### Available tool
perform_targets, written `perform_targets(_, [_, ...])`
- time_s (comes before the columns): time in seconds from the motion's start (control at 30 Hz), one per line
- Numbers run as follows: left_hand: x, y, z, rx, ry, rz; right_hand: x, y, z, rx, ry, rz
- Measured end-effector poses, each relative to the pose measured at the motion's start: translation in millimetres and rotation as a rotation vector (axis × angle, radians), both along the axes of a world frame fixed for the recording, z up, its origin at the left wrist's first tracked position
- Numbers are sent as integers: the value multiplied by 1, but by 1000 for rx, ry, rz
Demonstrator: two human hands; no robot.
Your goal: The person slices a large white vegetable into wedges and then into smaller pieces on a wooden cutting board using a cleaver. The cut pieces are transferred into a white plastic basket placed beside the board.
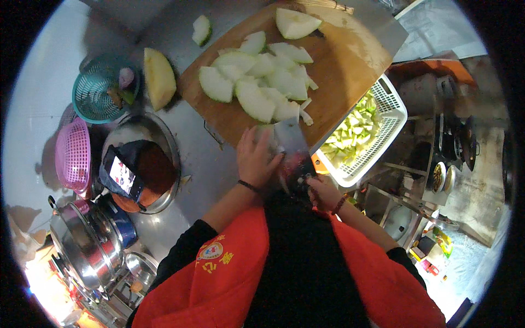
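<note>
My right hand [324, 192] is closed around the handle of a cleaver. Its wide, shiny blade [292, 136] lies by the near edge of a wooden cutting board [350, 49], partly blurred. Left of the blade, my left hand [256, 157] has its fingers stretched out and thumb apart, the fingertips close to the blade and the nearest melon piece. On the board lies a pile of pale melon slices [257, 71] with thin green rind. A thicker melon wedge [295, 23] sits at the board's far side.
A white basket [395, 101] holding cut pieces [355, 131] stands right of the board. To the left are another wedge [159, 79], a teal colander [98, 90], a pink basket [74, 156], a phone [124, 176] over a metal basin [170, 142], and stacked pots [87, 246].
</note>
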State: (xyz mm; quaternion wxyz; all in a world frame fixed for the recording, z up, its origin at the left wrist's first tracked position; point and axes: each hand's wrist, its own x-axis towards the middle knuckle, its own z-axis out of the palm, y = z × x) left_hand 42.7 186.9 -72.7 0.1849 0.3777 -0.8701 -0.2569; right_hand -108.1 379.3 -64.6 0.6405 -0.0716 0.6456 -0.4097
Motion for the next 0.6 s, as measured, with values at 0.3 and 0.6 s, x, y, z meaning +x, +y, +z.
perform_targets(0.3, [-18,9,-3,-19,111,74,13,-24,6,-92,-106,137])
perform_targets(0.6, [-89,57,26,-67,215,-30,-46,43,41,-173,187,115])
